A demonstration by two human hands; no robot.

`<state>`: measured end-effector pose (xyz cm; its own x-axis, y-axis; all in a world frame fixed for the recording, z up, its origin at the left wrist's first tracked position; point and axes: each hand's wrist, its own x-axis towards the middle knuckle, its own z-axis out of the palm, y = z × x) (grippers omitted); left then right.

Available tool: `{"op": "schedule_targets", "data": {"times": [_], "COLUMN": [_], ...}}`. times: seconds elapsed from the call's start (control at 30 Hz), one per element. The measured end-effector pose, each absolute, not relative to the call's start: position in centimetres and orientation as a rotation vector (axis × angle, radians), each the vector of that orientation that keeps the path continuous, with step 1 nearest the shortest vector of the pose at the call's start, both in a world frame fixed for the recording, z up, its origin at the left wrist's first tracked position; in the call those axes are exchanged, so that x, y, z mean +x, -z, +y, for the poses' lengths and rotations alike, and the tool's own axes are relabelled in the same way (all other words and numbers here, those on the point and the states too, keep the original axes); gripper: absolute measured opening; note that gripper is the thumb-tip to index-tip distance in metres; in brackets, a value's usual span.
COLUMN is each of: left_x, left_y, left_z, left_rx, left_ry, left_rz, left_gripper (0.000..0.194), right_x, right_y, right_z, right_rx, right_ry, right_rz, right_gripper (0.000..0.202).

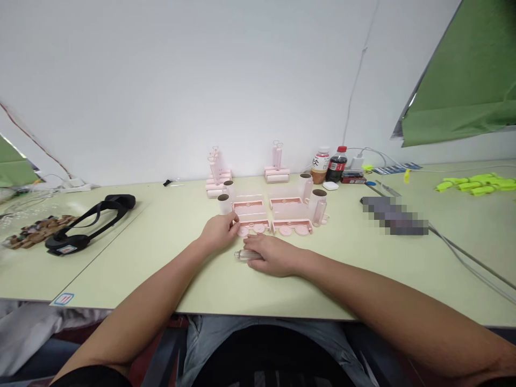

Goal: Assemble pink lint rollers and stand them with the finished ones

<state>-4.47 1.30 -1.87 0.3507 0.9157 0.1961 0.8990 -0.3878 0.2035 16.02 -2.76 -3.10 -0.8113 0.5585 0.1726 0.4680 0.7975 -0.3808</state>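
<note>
Toward the table's middle, my left hand (220,232) has its fingers closed at the left end of a pink wheeled tray (255,224). My right hand (278,255) lies just in front of the trays, fingers and thumb around a small clear ribbed cylinder (243,256), slightly blurred, its right part hidden by the hand. Beside that tray stands a second pink wheeled tray (292,226), with two more pink trays (286,203) behind. White cardboard-cored rolls (317,202) stand upright at the right end, and others (224,203) at the left. A clear pink cylinder (320,213) leans against the front right roll.
Pink roller sets (217,180) and another roller set (277,173) stand by the wall. Two drink bottles (336,164) are at back right. Farther right are a pixelated dark object (393,215), cables and yellow-green pieces (478,184). A black headset strap (91,228) lies left.
</note>
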Motion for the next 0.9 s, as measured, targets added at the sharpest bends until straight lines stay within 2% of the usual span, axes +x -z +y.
{"op": "schedule_targets", "data": {"times": [0.47,0.77,0.9], "left_x": [-4.72,-4.87,-5.18], "left_y": [1.18,1.50,1.53], "left_z": [0.44,0.71,0.70], "left_rx": [2.677,2.634,2.612], "left_ry": [-0.090,-0.139,-0.296], "left_rz": [1.708,1.698,1.603], "left_gripper": [0.042,0.039,0.035], "right_x": [16.12,16.01,16.01], "right_y": [2.98,2.43,2.50], "right_z": [-2.94,-3.44,-3.59], "right_rx": [-0.824,-0.806,-0.897], "right_ry": [-0.502,-0.497,-0.480], "right_rz": [-2.691,-2.694,-2.647], "right_gripper": [0.004,0.003,0.006]}}
